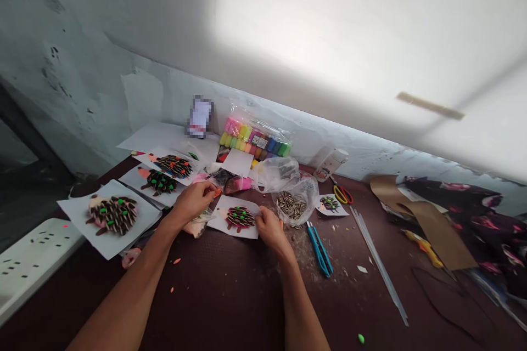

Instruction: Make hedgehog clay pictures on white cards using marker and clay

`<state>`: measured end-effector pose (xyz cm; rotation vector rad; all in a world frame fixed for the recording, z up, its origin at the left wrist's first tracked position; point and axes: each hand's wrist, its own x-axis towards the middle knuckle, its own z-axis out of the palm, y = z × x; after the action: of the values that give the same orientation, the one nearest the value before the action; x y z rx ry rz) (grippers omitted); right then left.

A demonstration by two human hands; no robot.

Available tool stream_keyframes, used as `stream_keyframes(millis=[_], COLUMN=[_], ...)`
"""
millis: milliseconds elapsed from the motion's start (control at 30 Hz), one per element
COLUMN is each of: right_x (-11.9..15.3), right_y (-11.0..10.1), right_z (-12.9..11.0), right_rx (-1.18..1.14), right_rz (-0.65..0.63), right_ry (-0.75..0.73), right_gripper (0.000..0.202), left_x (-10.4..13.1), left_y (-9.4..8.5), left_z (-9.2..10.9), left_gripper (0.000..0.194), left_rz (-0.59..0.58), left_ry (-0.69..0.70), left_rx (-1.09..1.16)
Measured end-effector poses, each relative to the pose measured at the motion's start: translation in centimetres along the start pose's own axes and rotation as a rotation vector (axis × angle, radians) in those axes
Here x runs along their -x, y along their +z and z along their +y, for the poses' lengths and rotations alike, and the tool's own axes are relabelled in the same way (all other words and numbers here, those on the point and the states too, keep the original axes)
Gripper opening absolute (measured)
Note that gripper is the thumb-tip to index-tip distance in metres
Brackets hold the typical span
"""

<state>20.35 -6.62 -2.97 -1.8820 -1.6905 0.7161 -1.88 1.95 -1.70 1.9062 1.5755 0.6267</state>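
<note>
A white card (222, 222) bears a hedgehog figure (240, 218) made of striped seeds with green dots and a pink edge. My right hand (269, 227) pinches the card's right edge. Just up and left of the card, my left hand (195, 200) is closed on a small orange piece (217, 192) at its fingertips. Right of the card, a clear plastic bag (308, 197) holds many striped seeds (291, 205). Under and beside my left hand lies a plastic bag with pale material (195, 228).
Hedgehog cards (109, 247) lie at the left near a white power strip (39, 258). Coloured clay packs (255, 140) stand by the wall. Rightward are a blue cutter (319, 249), scissors (343, 194), a bottle (330, 164), glue sticks (381, 263) and a yellow glue gun (426, 249).
</note>
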Motion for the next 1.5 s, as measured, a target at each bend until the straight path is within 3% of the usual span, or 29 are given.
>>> stream_keyframes(millis=[100,200,533,867,1267,1400,1500], right_x=[0.6,0.7,0.2,0.0,0.4,0.5,0.5], right_y=[-0.1,-0.4,-1.0,-1.1,-1.7,-1.7,-1.3], right_z=[-1.1,-1.5,0.1,0.1,-0.7,-1.0,-1.5], right_rx=[0.300,0.372,0.295,0.307,0.298,0.180,0.062], right_rz=[0.038,0.034,0.101,0.119,0.220,0.321,0.254], right_ry=[0.111,0.122,0.041,0.049,0.079,-0.046,-0.148], right_gripper=[0.018,0.018,0.025,0.024,0.015,0.016,0.015], left_x=[0.2,0.4,0.7,0.9,0.9,0.9,0.9], left_y=[0.7,1.3,1.6,1.9,1.9,2.0,2.0], left_z=[0.1,0.4,0.8,1.2,1.3,1.2,1.2], left_gripper=[0.026,0.032,0.036,0.034,0.034,0.034,0.033], left_rz=[-0.022,-0.052,-0.102,-0.162,-0.173,-0.159,-0.154], left_ry=[0.073,0.115,0.195,0.217,0.204,0.205,0.200], left_rx=[-0.068,-0.143,-0.259,-0.403,-0.408,-0.393,-0.382])
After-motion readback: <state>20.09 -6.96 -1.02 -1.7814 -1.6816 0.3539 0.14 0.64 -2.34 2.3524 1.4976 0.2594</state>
